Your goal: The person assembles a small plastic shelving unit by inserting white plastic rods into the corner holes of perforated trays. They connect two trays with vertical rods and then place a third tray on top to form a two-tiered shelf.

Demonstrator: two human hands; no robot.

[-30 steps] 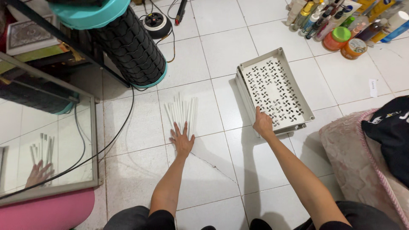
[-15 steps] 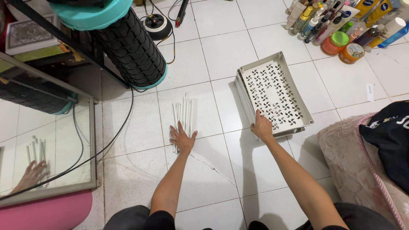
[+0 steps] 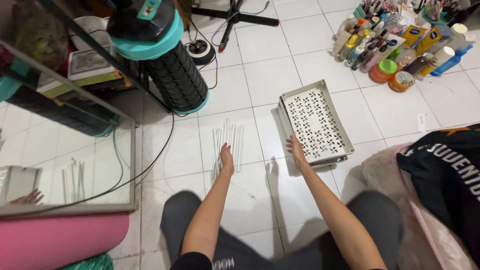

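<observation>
While my left hand (image 3: 226, 156) lay open on the white rods (image 3: 227, 142) spread over the floor tiles (image 3: 260, 80), my right hand (image 3: 296, 150) rested open-fingered against the perforated trays' (image 3: 315, 120) near corner.

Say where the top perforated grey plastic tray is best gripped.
Probably by the raised rim of the top perforated grey plastic tray at its two long sides, from above: it lies flat on a stack, and the right hand already rests at its near corner.

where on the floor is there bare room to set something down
Bare tile lies between the white rods and the perforated trays, and beyond the trays toward the tripod foot. It is crowded around the bottles and beside the black fan with its cables.
</observation>
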